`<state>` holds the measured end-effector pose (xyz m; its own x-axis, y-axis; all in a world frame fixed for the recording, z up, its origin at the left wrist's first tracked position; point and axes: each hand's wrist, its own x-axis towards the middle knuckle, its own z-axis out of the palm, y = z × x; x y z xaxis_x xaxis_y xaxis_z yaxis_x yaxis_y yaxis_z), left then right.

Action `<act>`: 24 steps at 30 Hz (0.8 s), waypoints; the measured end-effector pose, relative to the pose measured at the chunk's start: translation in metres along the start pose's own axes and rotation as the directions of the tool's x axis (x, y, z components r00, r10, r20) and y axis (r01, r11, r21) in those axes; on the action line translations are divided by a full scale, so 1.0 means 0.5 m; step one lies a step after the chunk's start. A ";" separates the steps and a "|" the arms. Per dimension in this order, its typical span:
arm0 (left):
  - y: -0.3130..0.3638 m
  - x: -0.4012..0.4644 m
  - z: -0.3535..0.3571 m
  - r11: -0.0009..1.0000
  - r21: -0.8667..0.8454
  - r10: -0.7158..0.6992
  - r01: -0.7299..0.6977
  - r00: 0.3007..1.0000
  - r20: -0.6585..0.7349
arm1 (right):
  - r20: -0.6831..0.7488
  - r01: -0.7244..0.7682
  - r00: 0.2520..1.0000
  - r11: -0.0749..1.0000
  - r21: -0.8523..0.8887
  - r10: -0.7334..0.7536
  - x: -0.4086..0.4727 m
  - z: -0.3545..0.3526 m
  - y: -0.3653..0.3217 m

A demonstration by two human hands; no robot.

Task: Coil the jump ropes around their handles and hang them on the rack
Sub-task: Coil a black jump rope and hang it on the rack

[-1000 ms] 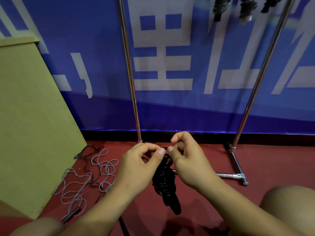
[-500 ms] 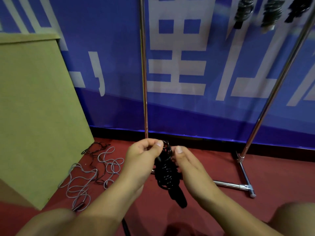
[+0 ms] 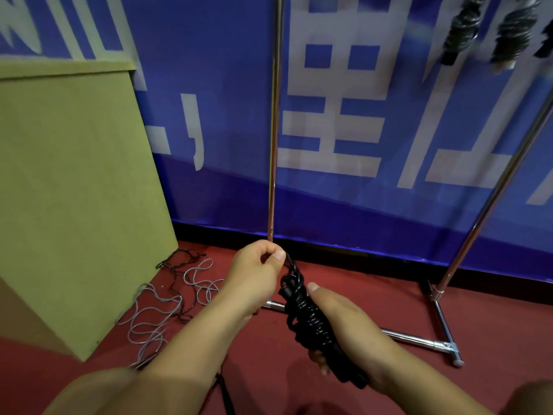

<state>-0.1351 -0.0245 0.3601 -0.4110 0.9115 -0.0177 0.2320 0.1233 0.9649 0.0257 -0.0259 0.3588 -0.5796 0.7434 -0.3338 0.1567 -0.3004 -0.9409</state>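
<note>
Black coiled jump rope (image 3: 311, 322) gripped by right hand (image 3: 350, 333), its end pinched by left hand (image 3: 254, 280); handles hidden.

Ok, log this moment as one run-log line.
stage: finishing coil | left hand: pinches rope end | right hand: grips black jump rope | rack: not yet hung

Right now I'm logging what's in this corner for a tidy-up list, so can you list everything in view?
Coiled black jump rope: one, black, held in both hands above the floor.
Loose grey jump rope: one, pale grey, tangled on the floor left of the hands.
Thin dark cord: one, black, on the floor beside the grey rope.
Chrome metal rack: one, silver, standing against the banner.
Hung rope bundles: three partly visible, dark, top right.
Blue printed banner: one, blue and white, behind.
Olive board: one, left.
Red floor: underfoot.
Left hand: pinches the rope's end.
Right hand: grips the coil.
</note>
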 end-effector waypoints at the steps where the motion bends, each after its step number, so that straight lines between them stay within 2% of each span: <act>1: 0.000 0.001 -0.003 1.000 0.025 0.015 -0.015 1.000 0.004 | 0.023 -0.044 0.999 0.999 0.015 0.044 -0.003 -0.001 -0.004; 6: 0.000 0.009 -0.017 0.995 0.083 0.051 -0.050 0.999 -0.010 | 0.069 -0.147 0.988 0.984 0.102 0.141 -0.009 -0.012 -0.008; 10: -0.004 0.014 -0.007 0.993 0.027 0.113 -0.112 0.993 -0.026 | -0.026 -0.241 0.968 0.959 0.149 0.248 0.017 -0.023 -0.001; 14: 0.030 0.021 -0.006 0.972 -0.185 0.165 -0.146 0.982 0.092 | -0.001 -0.102 0.995 0.973 0.206 0.104 -0.008 -0.049 -0.012; 17: 0.051 0.009 0.020 0.943 -0.328 0.116 -0.049 0.976 0.186 | -0.138 0.075 0.990 0.966 0.249 -0.041 -0.007 -0.062 -0.027; 19: 0.057 0.002 0.047 0.936 -0.351 0.083 -0.001 0.972 0.221 | -0.237 0.156 0.966 0.961 0.227 -0.100 -0.001 -0.066 -0.039; 24: 0.085 0.011 0.095 0.921 -0.390 0.060 0.021 0.979 0.195 | -0.425 0.271 0.885 0.953 0.134 -0.192 -0.006 -0.088 -0.053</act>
<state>-0.0858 0.0045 0.3886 -0.2161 0.9763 -0.0103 -0.1391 -0.0203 0.9901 0.0583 0.0062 0.3823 -0.2029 0.9692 -0.1396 -0.1151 -0.1652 -0.9795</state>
